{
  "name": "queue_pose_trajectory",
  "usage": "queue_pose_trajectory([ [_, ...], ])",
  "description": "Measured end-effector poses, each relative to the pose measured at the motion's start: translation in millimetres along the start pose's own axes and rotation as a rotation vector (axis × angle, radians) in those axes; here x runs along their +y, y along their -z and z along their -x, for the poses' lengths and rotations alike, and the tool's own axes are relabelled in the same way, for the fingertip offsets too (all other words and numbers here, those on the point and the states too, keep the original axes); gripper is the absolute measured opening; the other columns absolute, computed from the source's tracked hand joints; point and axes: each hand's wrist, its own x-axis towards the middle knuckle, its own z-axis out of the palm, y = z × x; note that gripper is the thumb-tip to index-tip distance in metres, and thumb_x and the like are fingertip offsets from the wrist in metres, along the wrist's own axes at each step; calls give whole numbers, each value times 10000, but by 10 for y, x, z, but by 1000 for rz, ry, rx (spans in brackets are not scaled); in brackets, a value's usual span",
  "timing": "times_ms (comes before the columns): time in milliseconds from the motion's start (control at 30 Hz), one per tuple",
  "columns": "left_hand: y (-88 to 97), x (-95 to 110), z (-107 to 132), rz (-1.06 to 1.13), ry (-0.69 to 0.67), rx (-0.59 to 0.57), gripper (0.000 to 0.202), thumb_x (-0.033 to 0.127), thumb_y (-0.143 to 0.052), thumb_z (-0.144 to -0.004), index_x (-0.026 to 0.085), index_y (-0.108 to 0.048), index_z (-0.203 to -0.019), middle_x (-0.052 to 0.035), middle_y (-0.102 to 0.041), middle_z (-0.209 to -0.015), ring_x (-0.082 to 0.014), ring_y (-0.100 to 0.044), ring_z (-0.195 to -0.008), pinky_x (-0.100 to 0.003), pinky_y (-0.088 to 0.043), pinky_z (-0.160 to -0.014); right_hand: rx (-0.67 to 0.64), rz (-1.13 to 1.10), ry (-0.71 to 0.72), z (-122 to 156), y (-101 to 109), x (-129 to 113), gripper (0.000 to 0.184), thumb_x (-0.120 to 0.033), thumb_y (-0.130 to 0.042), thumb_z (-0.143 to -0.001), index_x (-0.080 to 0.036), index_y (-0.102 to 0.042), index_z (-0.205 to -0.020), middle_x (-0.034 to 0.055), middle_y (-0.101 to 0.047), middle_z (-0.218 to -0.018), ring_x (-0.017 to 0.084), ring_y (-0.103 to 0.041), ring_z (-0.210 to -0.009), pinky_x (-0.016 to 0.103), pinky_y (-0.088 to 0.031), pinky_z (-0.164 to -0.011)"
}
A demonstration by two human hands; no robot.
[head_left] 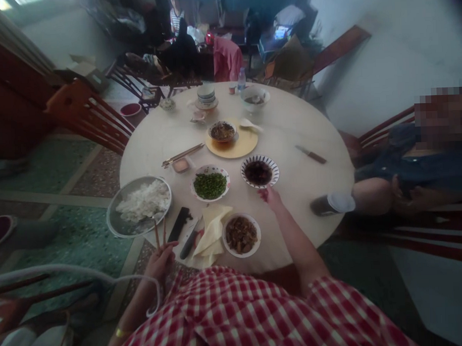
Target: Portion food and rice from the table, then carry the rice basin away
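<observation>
My left hand (160, 261) is closed around a pair of chopsticks (160, 233), whose tips reach toward the basin of white rice (143, 204) at the table's left edge. Out in front, my right hand (268, 194) has its fingers pinched at the near rim of a striped bowl (260, 172) with dark contents. Left of that bowl stands a bowl of chopped greens (210, 184). Nearer to me is a bowl of brown chopped food (241, 235), beside thin pale yellow sheets (212, 231).
A knife with a black handle (188, 245) lies by a black object (180, 225); another knife (311, 154) is at right. A lidded cup (334, 203) stands near a seated person (424, 166). Farther back are a yellow board (230, 150), stacked bowls (206, 95) and a bottle (241, 79).
</observation>
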Motion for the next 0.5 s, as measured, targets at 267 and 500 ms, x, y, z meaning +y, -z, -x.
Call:
queue_pose_trajectory([
  [267,135,-132,-18,-5,5,66,537,496,-757,-557,133,-669,-943,88,-413,-466,-38,-281,-361,-191,-126,-386,-42,-69,17,-534,-584,-420,313,-349,-356,-1017,-182,-502,-796,-30,-605,-530,73,-483,-384,153,-313,-356],
  [500,123,-190,115,113,41,148,508,446,-800,-524,137,-682,-910,90,-397,-468,-33,-259,-368,-193,-104,-384,-333,268,-8,-403,-882,-287,320,-474,-528,-936,-168,-584,-861,23,-674,-659,88,-605,-510,152,-440,-446],
])
